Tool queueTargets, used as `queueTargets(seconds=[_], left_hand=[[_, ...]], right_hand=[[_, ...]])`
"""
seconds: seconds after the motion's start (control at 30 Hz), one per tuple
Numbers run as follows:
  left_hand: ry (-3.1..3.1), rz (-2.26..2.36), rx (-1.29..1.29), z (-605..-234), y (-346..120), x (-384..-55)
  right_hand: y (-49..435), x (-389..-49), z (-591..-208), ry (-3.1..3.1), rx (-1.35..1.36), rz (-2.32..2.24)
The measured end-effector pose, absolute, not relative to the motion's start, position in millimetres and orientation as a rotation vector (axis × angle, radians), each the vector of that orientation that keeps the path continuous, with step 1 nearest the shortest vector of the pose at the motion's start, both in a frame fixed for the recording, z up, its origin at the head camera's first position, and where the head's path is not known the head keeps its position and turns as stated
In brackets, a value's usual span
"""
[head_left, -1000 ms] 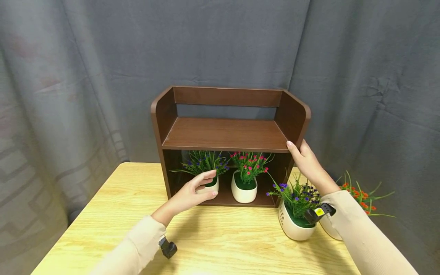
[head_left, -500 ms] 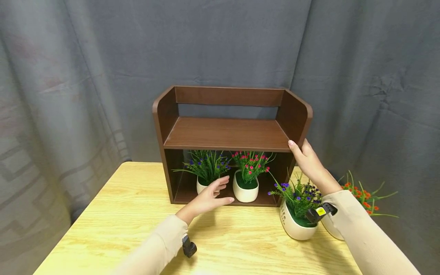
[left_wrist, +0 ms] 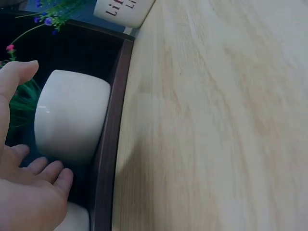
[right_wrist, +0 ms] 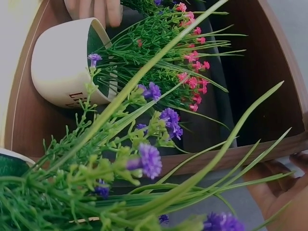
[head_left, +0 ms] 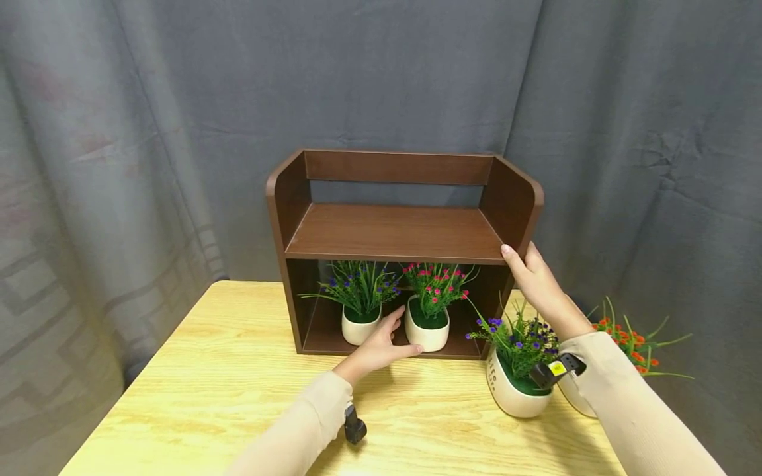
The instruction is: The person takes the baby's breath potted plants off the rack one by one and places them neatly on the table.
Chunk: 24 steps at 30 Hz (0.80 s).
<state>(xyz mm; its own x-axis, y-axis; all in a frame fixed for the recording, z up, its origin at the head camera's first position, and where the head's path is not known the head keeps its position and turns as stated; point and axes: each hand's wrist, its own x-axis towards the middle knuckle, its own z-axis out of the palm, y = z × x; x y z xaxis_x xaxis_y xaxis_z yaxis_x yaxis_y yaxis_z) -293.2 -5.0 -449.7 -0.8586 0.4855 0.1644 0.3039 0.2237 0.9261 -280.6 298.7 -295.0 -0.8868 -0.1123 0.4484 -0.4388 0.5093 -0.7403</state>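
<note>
My left hand (head_left: 378,347) reaches into the lower compartment of a dark brown shelf (head_left: 393,231). In the left wrist view its loosely bent fingers lie along one side of a white pot (left_wrist: 72,115), the thumb apart from them. This pot holds a plant with pink flowers (head_left: 437,287). Beside it, left of the hand, stands a white pot with a purple-flowered plant (head_left: 360,317). My right hand (head_left: 538,284) grips the shelf's right side panel, its thumb on the front edge and its fingers mostly hidden on the outer side.
On the wooden table (head_left: 196,383), right of the shelf, stands a white lettered pot with purple flowers (head_left: 514,390). A pot with orange flowers (head_left: 637,344) is partly hidden behind my right sleeve. A grey curtain (head_left: 405,73) hangs behind the shelf.
My left hand has moved right, from in front of the purple-flowered pot to the side of the pink-flowered pot. The right hand stays on the shelf's side panel.
</note>
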Motion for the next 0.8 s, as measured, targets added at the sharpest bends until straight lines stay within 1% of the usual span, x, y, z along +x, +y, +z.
queueTargets(seconds=[0.27,0.5,0.8], left_hand=[[2.444,1.689,0.67,-455.5,11.3,-301.9],[2.531,1.703,0.68,-460.7,23.2,-311.7],[2.535,1.685,0.615,-458.9,33.1,-319.2]], right_hand=[[298.1,-281.2,-296.6,-2.405,0.447,1.332],[297.3,-280.8,-298.8,-2.393,0.441,1.343],[296.4,-284.1,-298.3,-2.378,0.443,1.32]])
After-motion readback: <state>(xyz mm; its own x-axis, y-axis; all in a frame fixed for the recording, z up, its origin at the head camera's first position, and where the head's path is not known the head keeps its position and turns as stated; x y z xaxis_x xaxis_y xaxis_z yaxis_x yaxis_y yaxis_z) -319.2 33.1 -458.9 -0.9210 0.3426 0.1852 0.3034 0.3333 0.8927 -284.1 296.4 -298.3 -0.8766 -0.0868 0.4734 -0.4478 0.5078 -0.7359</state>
